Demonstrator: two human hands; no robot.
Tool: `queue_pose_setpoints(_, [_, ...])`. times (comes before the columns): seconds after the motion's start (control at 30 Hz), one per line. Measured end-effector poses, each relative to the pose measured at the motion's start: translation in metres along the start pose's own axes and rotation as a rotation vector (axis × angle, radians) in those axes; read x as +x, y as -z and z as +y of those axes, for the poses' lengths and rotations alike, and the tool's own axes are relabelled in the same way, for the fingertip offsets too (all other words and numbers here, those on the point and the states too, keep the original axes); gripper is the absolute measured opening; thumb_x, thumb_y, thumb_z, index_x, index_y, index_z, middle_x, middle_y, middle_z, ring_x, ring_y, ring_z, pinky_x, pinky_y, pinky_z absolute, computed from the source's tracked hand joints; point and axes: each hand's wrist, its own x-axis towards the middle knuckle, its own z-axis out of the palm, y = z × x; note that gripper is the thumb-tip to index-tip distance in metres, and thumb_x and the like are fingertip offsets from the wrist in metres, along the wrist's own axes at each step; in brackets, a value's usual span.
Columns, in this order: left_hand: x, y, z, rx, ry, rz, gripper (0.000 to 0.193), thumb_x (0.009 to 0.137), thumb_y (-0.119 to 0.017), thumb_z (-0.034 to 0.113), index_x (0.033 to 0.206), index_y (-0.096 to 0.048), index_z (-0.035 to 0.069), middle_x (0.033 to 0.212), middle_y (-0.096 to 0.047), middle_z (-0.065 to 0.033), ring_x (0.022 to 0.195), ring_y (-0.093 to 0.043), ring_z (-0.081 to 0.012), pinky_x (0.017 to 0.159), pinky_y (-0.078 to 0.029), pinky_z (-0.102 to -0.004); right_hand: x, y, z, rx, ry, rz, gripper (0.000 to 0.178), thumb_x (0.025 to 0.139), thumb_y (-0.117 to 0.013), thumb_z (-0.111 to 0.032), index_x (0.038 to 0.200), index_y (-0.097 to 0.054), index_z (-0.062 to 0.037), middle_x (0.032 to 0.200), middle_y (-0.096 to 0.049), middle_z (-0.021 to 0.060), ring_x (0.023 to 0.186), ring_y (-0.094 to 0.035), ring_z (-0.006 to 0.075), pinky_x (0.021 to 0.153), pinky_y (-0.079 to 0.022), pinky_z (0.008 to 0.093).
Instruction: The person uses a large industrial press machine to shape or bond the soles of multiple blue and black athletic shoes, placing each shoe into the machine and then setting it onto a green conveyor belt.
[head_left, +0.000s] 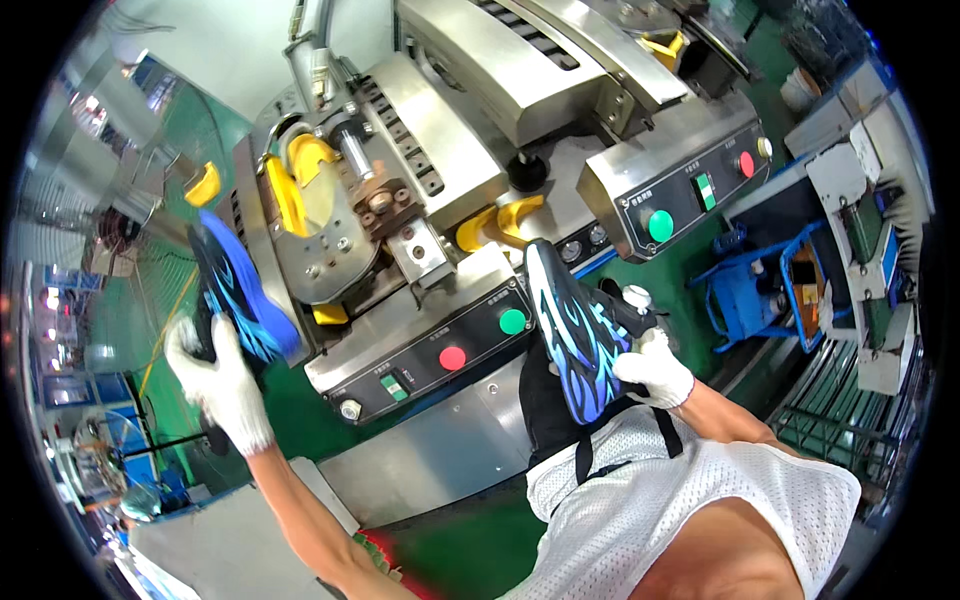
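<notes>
My left hand (222, 385), in a white knit glove, is closed around a black and blue patterned shoe (240, 290) with a blue-purple sole. That shoe is held upright at the left side of a metal machine (335, 270) with yellow curved pads (287, 195). In front of my body, my gloved right hand (655, 370) grips the lower end of a second shoe (575, 335), black with a white, blue and purple flame-like pattern. Its narrower end points up toward the machine, close to the panel's right end. The palm sides of both hands are hidden.
A control panel (425, 358) with green and red buttons runs along the machine's front. Another panel (690, 190) stands further right, below large steel housings (520, 90). A blue cart (750, 300) and a metal rack (825, 385) are at the right. A fan guard (165, 290) is at the left.
</notes>
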Motion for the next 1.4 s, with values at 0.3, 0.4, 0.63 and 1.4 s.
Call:
queue_pose_setpoints(0.3, [-0.282, 0.134, -0.115, 0.285, 0.649, -0.186, 0.052, 0.086, -0.076, 0.013, 0.130, -0.054, -0.004, 0.113, -0.062, -0.0183, 0.101, -0.061, -0.0308, 0.094, -0.048, -0.0425, 0.065, -0.174, -0.070, -0.154, 0.390, -0.283, 0.064, 0.093, -0.077, -0.022, 0.146, -0.050, 0.0017, 0.128, -0.068, 0.0079, 0.112, -0.064, 0.0143, 0.099, -0.053, 0.0348])
queue_pose_setpoints(0.4, [-0.350, 0.134, -0.174, 0.451, 0.574, -0.226, 0.058, 0.079, -0.083, 0.016, 0.129, -0.058, 0.001, 0.112, -0.064, -0.0175, 0.101, -0.065, -0.0387, 0.092, -0.049, -0.0504, 0.125, -0.246, -0.091, -0.274, 0.297, -0.356, 0.050, 0.093, -0.077, -0.022, 0.135, -0.059, -0.0010, 0.121, -0.070, 0.0071, 0.105, -0.067, 0.0145, 0.091, -0.056, 0.0326])
queue_pose_setpoints(0.63, [-0.417, 0.114, -0.235, 0.387, 0.505, -0.314, 0.060, 0.081, -0.084, 0.024, 0.130, -0.057, 0.004, 0.127, -0.060, -0.0167, 0.118, -0.058, -0.0392, 0.101, -0.044, -0.0542, 0.346, -0.369, -0.113, -0.746, 0.325, -0.032, 0.033, 0.081, -0.081, -0.011, 0.112, -0.074, -0.0013, 0.092, -0.076, 0.0096, 0.089, -0.073, 0.0191, 0.075, -0.059, 0.0376])
queue_pose_setpoints(1.4, [-0.412, 0.078, -0.257, 0.475, 0.713, -0.131, 0.061, 0.096, -0.074, 0.039, 0.138, -0.052, 0.001, 0.123, -0.066, -0.0227, 0.110, -0.065, -0.0414, 0.093, -0.052, -0.0501, 0.157, -0.307, -0.031, -1.266, 0.913, -0.578, 0.068, 0.098, -0.059, -0.032, 0.148, -0.041, 0.0105, 0.152, -0.045, 0.0350, 0.141, -0.049, 0.0420, 0.115, -0.042, 0.0466])
